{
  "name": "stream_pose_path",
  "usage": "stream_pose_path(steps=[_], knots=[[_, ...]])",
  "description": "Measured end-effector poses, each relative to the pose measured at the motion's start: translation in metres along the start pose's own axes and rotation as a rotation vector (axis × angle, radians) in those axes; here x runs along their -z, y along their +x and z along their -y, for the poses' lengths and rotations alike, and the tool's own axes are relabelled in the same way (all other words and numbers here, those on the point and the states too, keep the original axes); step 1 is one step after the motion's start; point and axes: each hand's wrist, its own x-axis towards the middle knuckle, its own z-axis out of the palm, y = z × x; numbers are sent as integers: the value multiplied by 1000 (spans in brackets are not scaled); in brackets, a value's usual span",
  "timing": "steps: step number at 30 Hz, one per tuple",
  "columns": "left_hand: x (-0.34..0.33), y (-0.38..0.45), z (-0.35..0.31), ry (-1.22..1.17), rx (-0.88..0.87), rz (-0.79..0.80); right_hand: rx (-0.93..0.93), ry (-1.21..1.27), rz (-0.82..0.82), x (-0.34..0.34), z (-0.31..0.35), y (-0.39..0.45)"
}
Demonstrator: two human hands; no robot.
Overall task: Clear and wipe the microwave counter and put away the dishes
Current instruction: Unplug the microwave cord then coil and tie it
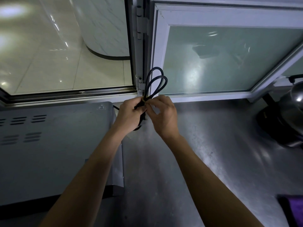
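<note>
Hands up by microwave (49,145), your L hand (129,114) gripping looped black power cord (155,84), R hand (164,115) pinching its yellowish tie (143,100) — steel counter (213,153) below.

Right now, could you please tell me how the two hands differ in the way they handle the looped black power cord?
The left hand wraps its fingers round the gathered middle of the looped black power cord, carrying the bundle. The right hand only pinches at the yellowish tie with thumb and forefinger, its other fingers spread loose. The left sits nearer the grey microwave. Both meet above the steel counter.
</note>
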Motion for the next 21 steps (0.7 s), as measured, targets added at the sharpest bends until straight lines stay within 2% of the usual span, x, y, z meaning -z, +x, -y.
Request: stream_pose_path(steps=[7,13,16,21], knots=[[-2,-3,7,0,12,24,8,27,77,11,-12,2],[-5,-2,5,45,-27,15,-1,12,74,16,-10,2],[-5,-3,7,56,-20,-2,-92,68,45,25,-10,1],[-16,-9,18,154,-8,44,-365,257,-73,51,-19,-8]])
